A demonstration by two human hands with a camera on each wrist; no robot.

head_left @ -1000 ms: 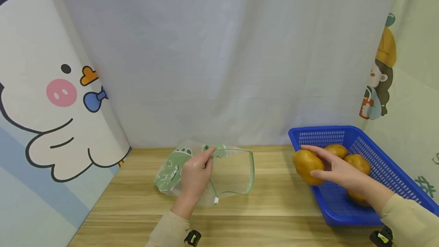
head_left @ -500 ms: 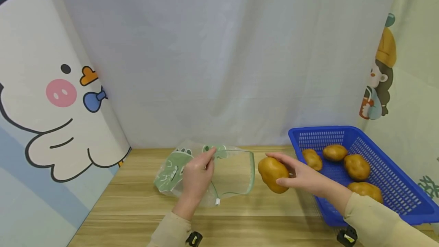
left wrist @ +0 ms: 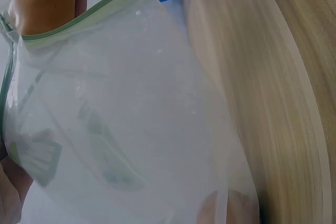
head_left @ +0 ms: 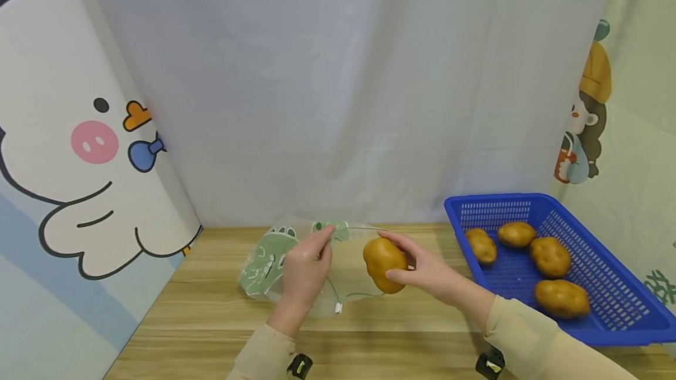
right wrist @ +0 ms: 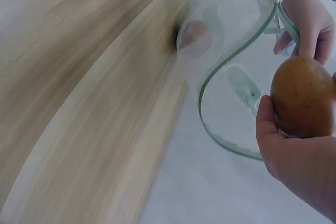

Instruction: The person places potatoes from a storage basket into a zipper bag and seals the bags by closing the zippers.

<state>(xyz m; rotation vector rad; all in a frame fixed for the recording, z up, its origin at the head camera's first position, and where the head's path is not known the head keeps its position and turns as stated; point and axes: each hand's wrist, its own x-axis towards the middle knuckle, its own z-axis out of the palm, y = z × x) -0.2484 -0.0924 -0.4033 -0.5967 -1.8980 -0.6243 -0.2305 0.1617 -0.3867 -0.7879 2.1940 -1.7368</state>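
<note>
My left hand (head_left: 305,268) pinches the rim of a clear slider zip bag (head_left: 348,257) printed with green patterns. The bag's mouth gapes toward the right, its green zip edge (right wrist: 210,77) bowed out and a white slider (head_left: 338,308) on the near side. In my right hand (head_left: 428,271) is a brown potato (head_left: 384,264), gripped between thumb and fingers right at that mouth. From the left wrist, the potato (left wrist: 44,3) shows beside the green rim (left wrist: 100,9). Something brownish and blurred (right wrist: 197,32) shows through the bag in the right wrist view; I cannot tell what.
A blue slatted basket (head_left: 607,245) stands on the right of the wooden table (head_left: 211,333), with several potatoes (head_left: 562,299) inside. Behind the table hangs a pale curtain (head_left: 327,104); cartoon-printed cloths (head_left: 42,104) flank it.
My right hand has carried the potato leftward from over the basket to the bag's mouth. The left hand has stayed nearly still on the bag.
</note>
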